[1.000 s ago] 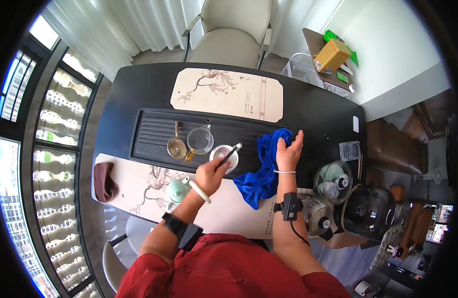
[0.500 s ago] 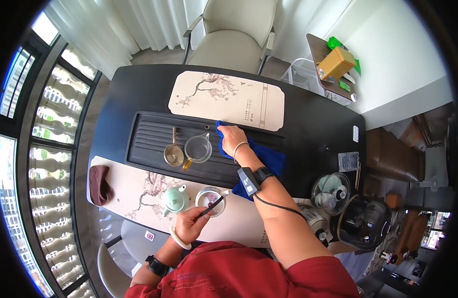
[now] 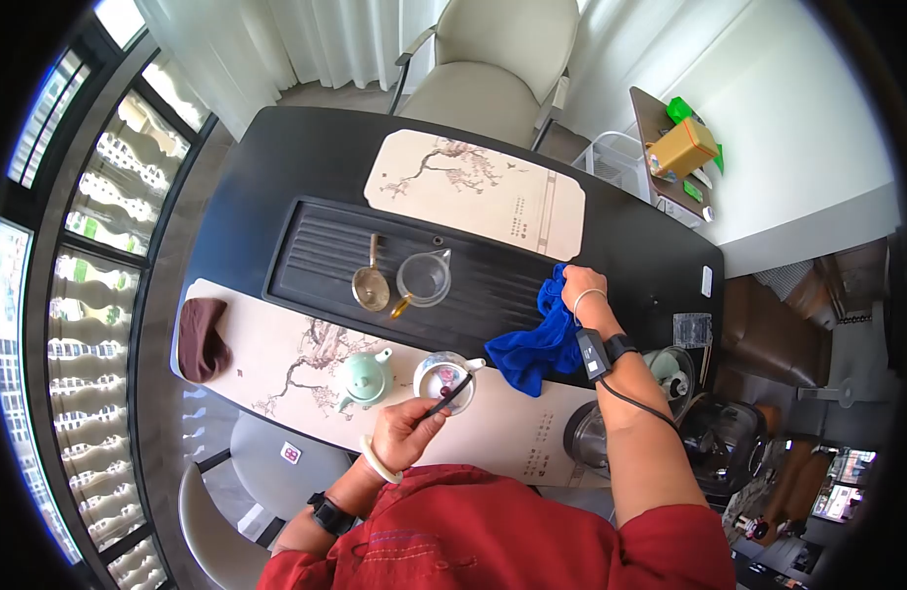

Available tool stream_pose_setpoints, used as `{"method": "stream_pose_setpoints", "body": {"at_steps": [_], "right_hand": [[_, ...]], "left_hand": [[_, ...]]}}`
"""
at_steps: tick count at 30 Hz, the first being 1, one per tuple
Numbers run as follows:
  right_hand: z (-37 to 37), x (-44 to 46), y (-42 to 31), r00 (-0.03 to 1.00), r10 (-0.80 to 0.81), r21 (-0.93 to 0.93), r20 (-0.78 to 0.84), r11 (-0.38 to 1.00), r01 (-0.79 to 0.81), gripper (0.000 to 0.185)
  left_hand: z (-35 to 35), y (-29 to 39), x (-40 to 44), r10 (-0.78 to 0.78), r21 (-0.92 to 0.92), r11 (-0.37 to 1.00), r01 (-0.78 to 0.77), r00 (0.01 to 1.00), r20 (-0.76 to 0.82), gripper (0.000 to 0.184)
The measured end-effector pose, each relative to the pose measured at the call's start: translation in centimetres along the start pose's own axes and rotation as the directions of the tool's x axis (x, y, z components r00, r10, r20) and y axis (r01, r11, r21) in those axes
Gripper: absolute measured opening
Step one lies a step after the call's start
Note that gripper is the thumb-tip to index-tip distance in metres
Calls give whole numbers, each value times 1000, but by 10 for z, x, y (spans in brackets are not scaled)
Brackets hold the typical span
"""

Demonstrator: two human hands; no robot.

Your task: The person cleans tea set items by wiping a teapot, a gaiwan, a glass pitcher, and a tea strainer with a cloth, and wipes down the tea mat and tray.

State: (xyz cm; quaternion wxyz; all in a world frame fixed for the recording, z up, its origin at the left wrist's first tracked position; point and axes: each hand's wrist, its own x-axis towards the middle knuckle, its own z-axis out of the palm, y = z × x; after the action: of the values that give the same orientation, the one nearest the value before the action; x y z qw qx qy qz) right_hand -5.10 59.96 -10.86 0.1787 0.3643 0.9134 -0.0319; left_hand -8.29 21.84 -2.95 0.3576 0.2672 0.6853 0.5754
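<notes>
The right hand (image 3: 586, 292) and the blue cloth (image 3: 532, 352) are now at the right end of the grooved tea tray (image 3: 316, 256). Half a second ago, the cloth was spread farther left, near the glass pitcher (image 3: 424, 277). Now it is bunched, and its lower part hangs over the near edge of the tray. The tray's surface between pitcher and cloth is therefore uncovered, which I judge to be one wiping stroke done. The right fingers are bent and closed on the upper end of the cloth; how tightly, I cannot tell.

The left hand (image 3: 404, 433) has its fingers curled around the dark handle of the white teapot (image 3: 431, 379), with no visible gap. This teapot was above the tray one second ago; now it is over the near placemat (image 3: 473, 438), just beside the green teapot (image 3: 364, 380). Whether its base touches the placemat, I cannot tell. The pitcher and the strainer (image 3: 371, 289) remain on the tray.
</notes>
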Motion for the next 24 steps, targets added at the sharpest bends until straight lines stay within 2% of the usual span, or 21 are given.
{"method": "stream_pose_setpoints", "body": {"at_steps": [2,4,5,7,10,12,13,15,17,18,19,21,24], "right_hand": [[10,-1,-18,999,30,15,-44,999,-30,23],[13,-2,-45,982,0,81,-190,997,15,24],[18,1,-61,958,-86,223,-273,963,150,28],[31,10,-103,899,-192,237,-393,924,301,30],[30,7,-125,894,-177,276,-412,911,307,28],[39,-14,-122,779,-276,240,-564,847,474,27],[48,-32,-121,775,-339,209,-533,835,509,27],[60,-80,-126,713,-371,190,-595,797,573,28],[80,-118,-122,758,-419,213,-501,789,576,26],[71,-137,-124,683,-435,198,-587,741,641,21],[72,-132,-120,680,-440,191,-587,740,645,21],[73,-123,-107,625,-520,232,-582,630,741,18],[39,-63,-98,672,-244,335,-699,718,610,21]], "left_hand": [[-8,-6,-9,-6,-25,1000,7,1000,19,14],[-22,-8,-15,22,8,1000,-22,999,36,14],[-29,-9,-18,54,49,997,-58,996,66,15],[-38,-7,-23,45,55,997,-49,997,64,15],[-51,-5,-31,18,99,995,-26,996,91,13],[-54,-9,-33,41,76,996,-47,996,85,13],[-55,-10,-33,61,55,996,-65,995,74,13],[-58,-9,-33,42,59,997,-48,995,89,13],[-61,-9,-32,23,64,998,-30,995,99,13],[-62,-9,-30,31,60,997,-38,994,104,13],[-63,-9,-30,38,56,997,-44,994,105,13],[-64,-8,-29,38,65,997,-46,994,107,13],[-66,-5,-24,66,85,994,-74,994,90,13]]}}
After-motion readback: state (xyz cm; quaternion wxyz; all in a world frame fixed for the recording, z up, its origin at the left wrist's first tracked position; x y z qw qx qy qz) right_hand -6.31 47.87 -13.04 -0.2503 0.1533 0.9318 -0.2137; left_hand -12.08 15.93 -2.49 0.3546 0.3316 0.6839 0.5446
